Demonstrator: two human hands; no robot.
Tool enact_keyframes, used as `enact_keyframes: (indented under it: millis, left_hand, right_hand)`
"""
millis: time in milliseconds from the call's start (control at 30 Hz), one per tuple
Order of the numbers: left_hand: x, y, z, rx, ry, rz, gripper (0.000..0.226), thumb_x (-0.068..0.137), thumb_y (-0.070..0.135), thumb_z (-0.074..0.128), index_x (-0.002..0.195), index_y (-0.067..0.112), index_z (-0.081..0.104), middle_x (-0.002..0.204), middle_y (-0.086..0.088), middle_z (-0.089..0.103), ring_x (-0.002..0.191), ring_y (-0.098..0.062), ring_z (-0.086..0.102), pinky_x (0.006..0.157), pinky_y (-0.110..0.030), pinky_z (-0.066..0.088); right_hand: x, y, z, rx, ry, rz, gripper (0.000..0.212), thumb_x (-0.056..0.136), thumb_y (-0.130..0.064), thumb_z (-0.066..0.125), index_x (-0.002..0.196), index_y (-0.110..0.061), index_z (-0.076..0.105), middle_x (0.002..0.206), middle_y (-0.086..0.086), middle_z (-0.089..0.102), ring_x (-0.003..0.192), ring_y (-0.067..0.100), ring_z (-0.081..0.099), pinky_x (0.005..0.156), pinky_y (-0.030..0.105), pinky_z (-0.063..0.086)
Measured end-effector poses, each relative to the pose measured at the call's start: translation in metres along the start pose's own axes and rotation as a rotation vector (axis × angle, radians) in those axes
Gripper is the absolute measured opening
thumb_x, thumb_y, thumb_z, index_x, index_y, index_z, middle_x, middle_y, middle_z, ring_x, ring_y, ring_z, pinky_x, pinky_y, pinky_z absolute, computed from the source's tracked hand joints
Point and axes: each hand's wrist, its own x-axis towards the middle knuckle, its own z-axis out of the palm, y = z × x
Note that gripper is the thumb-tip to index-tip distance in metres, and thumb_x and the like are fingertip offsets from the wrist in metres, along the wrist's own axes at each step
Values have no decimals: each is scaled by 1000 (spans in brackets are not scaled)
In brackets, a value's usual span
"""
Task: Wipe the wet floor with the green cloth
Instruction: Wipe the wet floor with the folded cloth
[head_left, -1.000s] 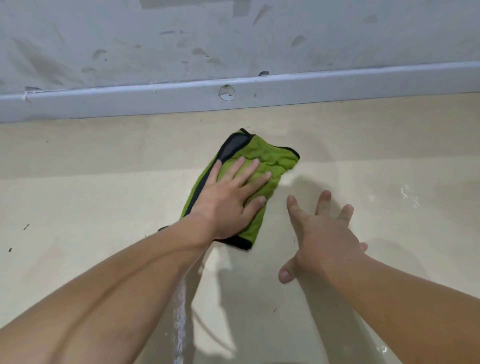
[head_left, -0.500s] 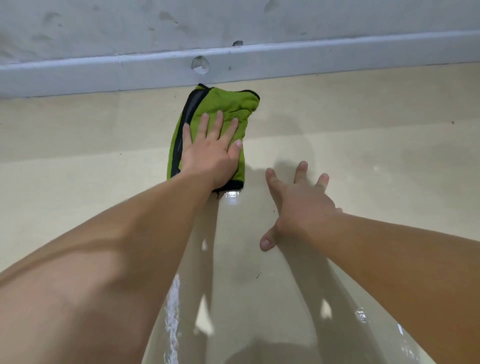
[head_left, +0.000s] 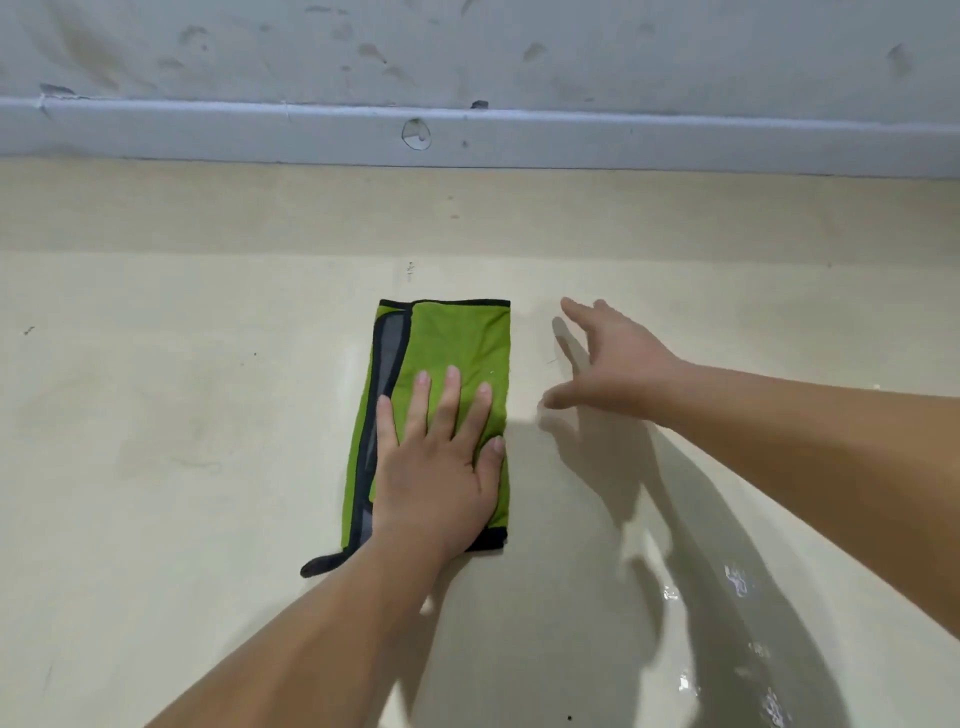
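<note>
Head view: wet floor (head_left: 701, 649) glistens far from the baseboard (head_left: 623, 140); the folded green cloth (head_left: 457, 343) lies flat nearer it. The left grip (head_left: 439, 467), fingers straight, presses the cloth to mop; the right grip (head_left: 618, 369), splayed and empty, likely balances.

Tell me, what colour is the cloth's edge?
Black trim around the green cloth, clearest in the head view.
</note>
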Motion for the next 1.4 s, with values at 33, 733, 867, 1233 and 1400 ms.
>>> enact_keyframes:
  millis: [33,733,867,1233,1400]
  left_hand:
    - [-6,9,1,-12,-3,-21,63,105,59,3,164,39,-4,175,3,-14,159,-28,-21,124,-63,-10]
    - [-35,131,-60,63,-418,162,70,104,33,49,165,31,15,176,0,-4,161,-26,-1,130,-49,7]
    - [-60,156,-99,79,-588,34,73,104,28,48,165,36,9,175,5,-9,159,-27,14,125,-44,25]
    - [-101,213,-219,132,-683,-32,71,106,35,49,165,40,9,175,10,0,152,-21,35,121,-36,31]
    - [-67,213,-187,199,-726,2,63,107,33,46,164,25,20,173,-4,13,130,-32,53,115,-41,41]
  right_hand:
    - [-10,11,2,-58,28,-30,109,74,-36,88,162,-30,24,169,5,16,154,20,24,114,31,30]
    - [-98,170,-5,-452,-294,65,134,55,-57,90,155,-54,1,168,-1,-10,151,47,4,105,55,47]
    - [-107,174,-13,-461,-271,-8,130,65,-54,85,157,-53,-7,169,-6,-16,155,43,-4,106,47,46]
    - [-111,202,-40,-456,-368,-83,121,72,-59,74,160,-45,-8,169,-11,-20,157,29,-11,112,54,41]
    - [-98,194,-40,-440,-430,-71,112,71,-65,64,160,-45,-1,170,-8,-18,157,34,-4,115,57,35]
